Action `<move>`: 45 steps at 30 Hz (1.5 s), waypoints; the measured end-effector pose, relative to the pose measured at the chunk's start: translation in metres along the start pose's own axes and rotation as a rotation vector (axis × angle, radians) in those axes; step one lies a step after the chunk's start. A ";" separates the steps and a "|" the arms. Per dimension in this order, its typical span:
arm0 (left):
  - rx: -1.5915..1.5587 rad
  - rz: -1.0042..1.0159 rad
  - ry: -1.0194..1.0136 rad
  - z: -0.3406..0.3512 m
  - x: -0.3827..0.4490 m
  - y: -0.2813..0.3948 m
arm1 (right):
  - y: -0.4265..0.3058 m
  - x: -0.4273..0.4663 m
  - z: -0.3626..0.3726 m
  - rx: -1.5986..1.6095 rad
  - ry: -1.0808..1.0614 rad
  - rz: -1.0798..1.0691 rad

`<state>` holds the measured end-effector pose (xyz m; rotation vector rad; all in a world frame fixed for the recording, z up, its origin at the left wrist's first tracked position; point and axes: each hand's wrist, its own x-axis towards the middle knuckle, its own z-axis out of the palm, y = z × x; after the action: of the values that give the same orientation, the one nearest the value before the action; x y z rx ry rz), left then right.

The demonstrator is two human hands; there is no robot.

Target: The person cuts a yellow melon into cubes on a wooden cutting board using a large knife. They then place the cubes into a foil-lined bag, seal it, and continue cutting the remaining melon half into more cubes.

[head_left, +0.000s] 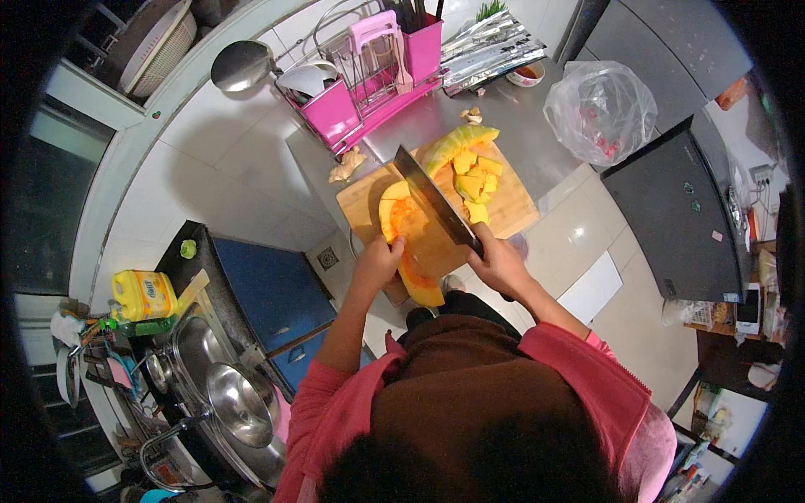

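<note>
My left hand (377, 265) grips a curved pumpkin wedge (394, 207) at the left of a wooden cutting board (361, 196); orange flesh shows, and the wedge's lower end reaches past the board's near edge. The handle of a broad kitchen cleaver (438, 200) is in my right hand (500, 263), and the blade slants away over the middle of the board, right of the wedge. At the right of the board lie yellow pumpkin chunks (479, 178) beside a piece with green-yellow rind (454, 147). Whether the blade touches the board I cannot tell.
Ginger (346, 165) lies by the board's far left corner, near a pink utensil rack (331, 115). Foil (494, 47), a small bowl (526, 74) and a plastic bag (600, 113) stand at the back right. A sink with a metal bowl (242, 402) is at the lower left.
</note>
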<state>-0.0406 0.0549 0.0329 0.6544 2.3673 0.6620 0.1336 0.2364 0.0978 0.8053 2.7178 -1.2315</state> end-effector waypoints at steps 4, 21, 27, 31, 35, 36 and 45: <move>-0.047 0.057 -0.002 -0.008 -0.001 0.004 | -0.003 0.004 0.003 -0.015 -0.009 -0.028; 0.048 0.166 0.636 -0.004 0.068 0.063 | -0.053 -0.009 0.015 -0.065 -0.028 -0.108; 0.055 0.081 0.597 0.002 0.079 0.051 | -0.059 0.002 0.014 -0.086 -0.077 -0.064; 0.088 0.132 0.653 0.008 0.081 0.045 | -0.056 0.023 0.032 -0.110 -0.064 -0.041; 0.190 0.170 0.700 0.008 0.075 0.051 | -0.042 0.050 0.048 -0.099 -0.112 0.030; 0.184 0.192 0.734 0.007 0.074 0.053 | -0.039 0.052 0.050 -0.092 -0.091 0.006; 0.056 0.094 0.647 0.005 0.074 0.052 | -0.049 0.020 0.017 -0.089 -0.035 -0.123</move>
<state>-0.0744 0.1382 0.0302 0.6461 2.9664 0.9642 0.0901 0.2065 0.1150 0.6101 2.8077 -1.1246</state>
